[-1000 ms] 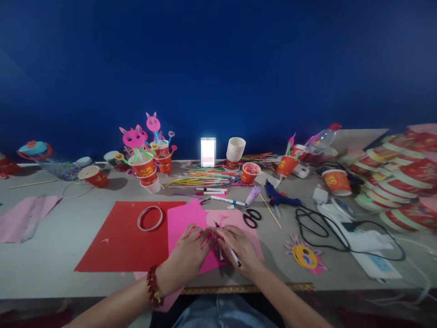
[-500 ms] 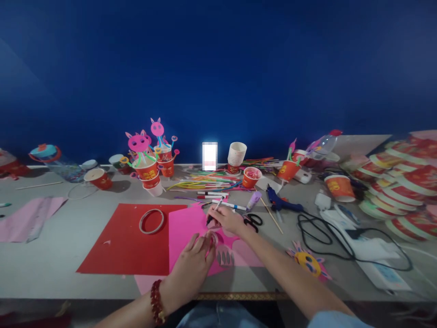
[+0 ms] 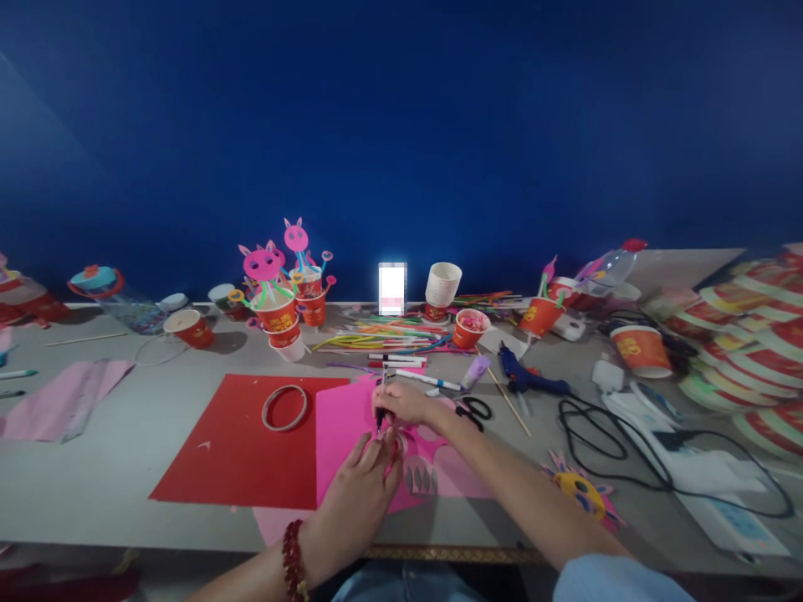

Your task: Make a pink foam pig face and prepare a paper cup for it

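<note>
My right hand [image 3: 401,403] is closed round a black-tipped marker pen [image 3: 381,410]. The pen stands nearly upright, its tip down at the bright pink paper [image 3: 339,410], just past my left fingertips. My left hand [image 3: 367,481] lies flat with fingers stretched over that paper, next to a pale ring [image 3: 400,441] partly hidden by the fingers. Small grey oval shapes [image 3: 421,478] show on light pink paper [image 3: 461,472] to the right. Left of the pink sheet lies red paper [image 3: 232,451] bearing another ring [image 3: 284,408], perhaps a tape roll.
Black scissors [image 3: 475,410], a blue glue gun [image 3: 527,374] and a black cable [image 3: 593,426] lie at the right. Pipe cleaners [image 3: 389,330] spread behind my hands. Cups with pink animal faces [image 3: 262,263] stand back left; stacked decorated cups [image 3: 746,334] crowd the far right.
My right hand has shifted slightly left across the paper, and the marker stands more upright, its tip nearer my left fingers. The whole view has slid a little, so things appear further right.
</note>
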Motion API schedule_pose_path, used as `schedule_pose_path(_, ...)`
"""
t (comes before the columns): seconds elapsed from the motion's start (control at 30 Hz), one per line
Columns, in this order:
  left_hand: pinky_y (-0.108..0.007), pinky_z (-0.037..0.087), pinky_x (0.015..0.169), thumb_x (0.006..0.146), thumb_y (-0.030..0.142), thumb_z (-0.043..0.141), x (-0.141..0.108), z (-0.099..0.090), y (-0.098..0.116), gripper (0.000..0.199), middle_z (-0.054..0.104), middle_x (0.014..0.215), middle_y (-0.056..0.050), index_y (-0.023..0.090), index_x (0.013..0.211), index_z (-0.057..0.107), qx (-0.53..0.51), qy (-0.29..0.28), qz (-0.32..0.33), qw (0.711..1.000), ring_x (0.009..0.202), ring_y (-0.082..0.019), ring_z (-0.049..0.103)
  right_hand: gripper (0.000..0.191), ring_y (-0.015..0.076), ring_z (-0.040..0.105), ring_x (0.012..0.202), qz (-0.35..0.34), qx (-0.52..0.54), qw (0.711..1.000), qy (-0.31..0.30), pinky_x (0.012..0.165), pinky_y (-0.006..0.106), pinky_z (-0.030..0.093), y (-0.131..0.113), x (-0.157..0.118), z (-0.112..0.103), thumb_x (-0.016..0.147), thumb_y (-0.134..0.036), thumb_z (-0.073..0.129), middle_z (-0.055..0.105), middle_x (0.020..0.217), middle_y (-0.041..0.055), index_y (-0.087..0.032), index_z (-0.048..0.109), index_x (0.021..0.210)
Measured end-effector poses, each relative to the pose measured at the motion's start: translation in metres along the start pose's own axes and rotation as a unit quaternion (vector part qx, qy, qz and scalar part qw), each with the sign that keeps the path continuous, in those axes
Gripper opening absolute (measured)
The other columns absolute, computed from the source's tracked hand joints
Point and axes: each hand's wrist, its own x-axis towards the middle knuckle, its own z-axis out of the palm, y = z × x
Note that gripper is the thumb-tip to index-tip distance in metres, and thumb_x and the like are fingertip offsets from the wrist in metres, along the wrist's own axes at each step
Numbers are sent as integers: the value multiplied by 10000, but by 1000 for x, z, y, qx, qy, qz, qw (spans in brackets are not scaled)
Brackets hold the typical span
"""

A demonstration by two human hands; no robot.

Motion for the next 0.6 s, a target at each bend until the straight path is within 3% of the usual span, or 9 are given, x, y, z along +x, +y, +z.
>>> schedule_pose_path(0.17, -440, 308, 1091, 919, 275, 487, -1, 2, 1, 538, 474, 1454, -181, 87, 1421, 439, 3, -2, 3, 1000, 1261, -285, 452, 362, 119, 602, 617, -12, -23, 998, 60, 599, 191, 447, 6, -11, -6, 935, -255, 453, 662, 655, 1, -160, 706, 695)
schedule_pose_path(0.27, -445, 298, 1099, 921, 272, 473, -2, 4, 1, 541, 474, 1455, -175, 84, 1428, 432, 4, -2, 0, 1000, 1273, -286, 442, 369, 117, 606, 609, -11, -29, 995, 92, 597, 197, 451, 2, -25, -8, 951, -258, 432, 681, 708, 9, -161, 693, 708)
schedule_pose_path(0.47, -449, 293, 1095, 919, 273, 477, -2, 5, 1, 494, 495, 1440, -166, 114, 1387, 493, 3, 2, -1, 1000, 1278, -280, 441, 350, 135, 555, 514, 5, -61, 984, 169, 546, 229, 414, -5, -63, -1, 972, -294, 407, 581, 543, -28, -189, 604, 702)
schedule_pose_path(0.6, -450, 310, 1079, 928, 264, 484, 0, 1, -3, 490, 511, 1417, -181, 92, 1386, 485, -19, -6, 10, 1000, 1249, -289, 461, 376, 153, 535, 560, -1, -89, 973, 211, 587, 261, 402, -9, -87, 8, 971, -324, 408, 550, 562, -18, -206, 528, 634)
